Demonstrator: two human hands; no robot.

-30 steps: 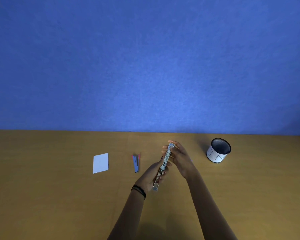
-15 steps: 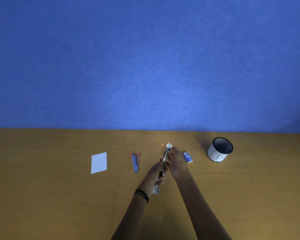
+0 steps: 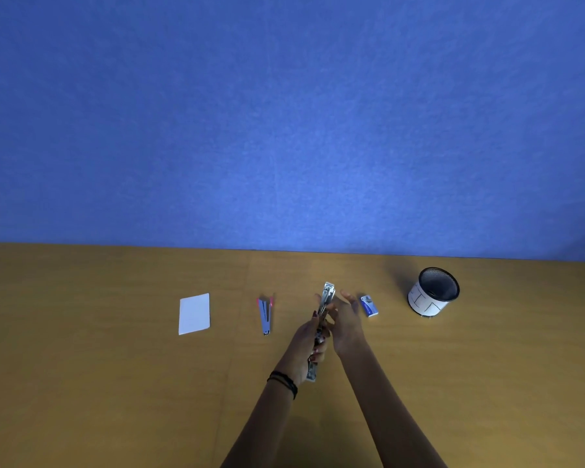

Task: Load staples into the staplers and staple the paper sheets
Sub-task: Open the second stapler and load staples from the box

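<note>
Head view: over the desk (image 3: 115, 383), left of the pot (image 3: 433, 293) and well right of the paper (image 3: 194, 314), the left hand (image 3: 309, 339) curls its fingers round the lower half of a metal stapler (image 3: 326, 300), held tilted off the surface. The right hand (image 3: 347, 320) lies against its upper half, fingers loosely out; whether it pinches anything I cannot tell. A second stapler (image 3: 265, 314) lies between paper and hands, and the box (image 3: 368, 306) sits just right of them. Loading seems under way: grip firmly, open the top fully, seat the strip flat, close gently.
</note>
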